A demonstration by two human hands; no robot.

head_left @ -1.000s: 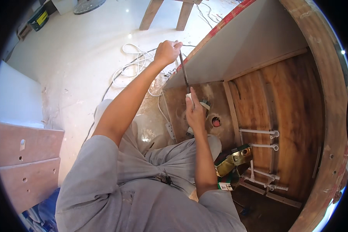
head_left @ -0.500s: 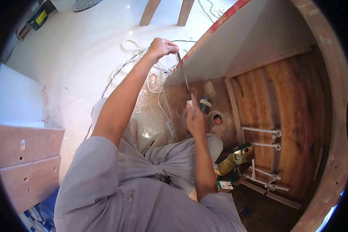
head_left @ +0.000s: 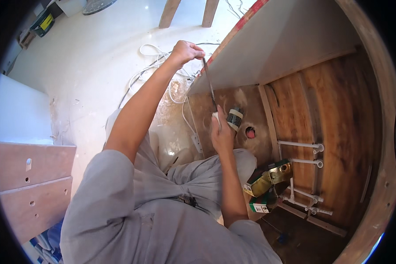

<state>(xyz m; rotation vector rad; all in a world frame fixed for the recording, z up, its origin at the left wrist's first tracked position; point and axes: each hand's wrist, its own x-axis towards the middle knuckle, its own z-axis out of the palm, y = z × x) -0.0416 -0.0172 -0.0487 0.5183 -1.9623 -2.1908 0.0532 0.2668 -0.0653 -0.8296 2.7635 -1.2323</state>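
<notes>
Both my arms are raised in front of my lap, holding a long, thin, dark metal strip (head_left: pixel 210 83) between them. My left hand (head_left: pixel 188 53) pinches its upper tip between thumb and fingers. Around the strip's lower end, my right hand (head_left: pixel 223 135) is closed, with a small white piece (head_left: pixel 215 115) showing at the fingers; whether that is a handle or a cloth I cannot tell. Just right of the right hand, a dark ribbed bundle with a cream band (head_left: pixel 235 118) lies on the brown board (head_left: pixel 246 99).
A wooden cabinet frame (head_left: pixel 378 88) with white pipes (head_left: pixel 300 144) stands on the right. Gold and green boxes (head_left: pixel 262 185) lie by my right knee. White cable (head_left: pixel 145 66) loops beyond my left arm, ending near a power strip (head_left: pixel 197 143). Drilled brown boards (head_left: pixel 35 167) stand at left.
The view has shifted slightly. Both hands keep their grip on the metal strip, with the left hand a little higher and the strip at nearly the same slant.
</notes>
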